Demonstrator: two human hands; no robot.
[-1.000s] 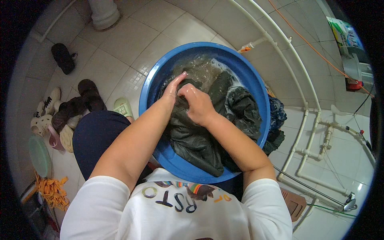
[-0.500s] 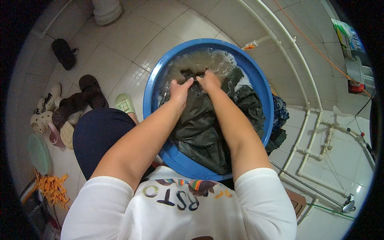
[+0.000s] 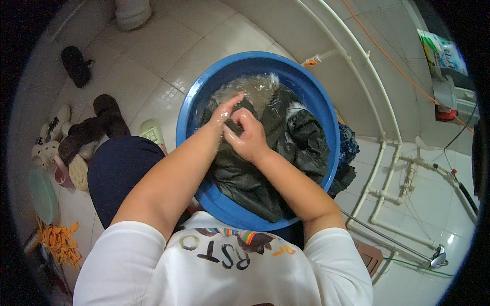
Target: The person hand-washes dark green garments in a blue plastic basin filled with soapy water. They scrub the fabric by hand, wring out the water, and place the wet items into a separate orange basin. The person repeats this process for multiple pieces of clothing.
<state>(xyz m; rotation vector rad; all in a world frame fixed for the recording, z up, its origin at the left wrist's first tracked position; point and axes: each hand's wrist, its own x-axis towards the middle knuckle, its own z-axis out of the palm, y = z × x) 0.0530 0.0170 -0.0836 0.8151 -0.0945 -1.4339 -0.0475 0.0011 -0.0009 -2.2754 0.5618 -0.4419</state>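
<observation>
A round blue tub (image 3: pixel 203 196) holds a dark, wet garment (image 3: pixel 250 183) lying partly in murky, foamy water (image 3: pixel 252 86). Over its far left part, my two hands work close together. My left hand (image 3: pixel 223 113) grips a bunched fold of the cloth, its thumb side upward and several of its fingers hidden. My right hand (image 3: pixel 250 137) is curled onto the same fold beside it, with the knuckles toward the left hand. More of the dark cloth (image 3: pixel 309 137) is heaped along the tub's right side.
Shoes and slippers (image 3: pixel 84 132) lie on the tiled floor at left, near an orange mop head (image 3: pixel 60 242). Dark patterned cloth (image 3: pixel 348 148) sits just right of the tub. White pipes (image 3: pixel 380 168) and a shower head (image 3: pixel 439 256) are at right.
My right hand has come nearer and turned, curling against the left hand. My left hand has shifted slightly left. The splashing water looks calmer.
</observation>
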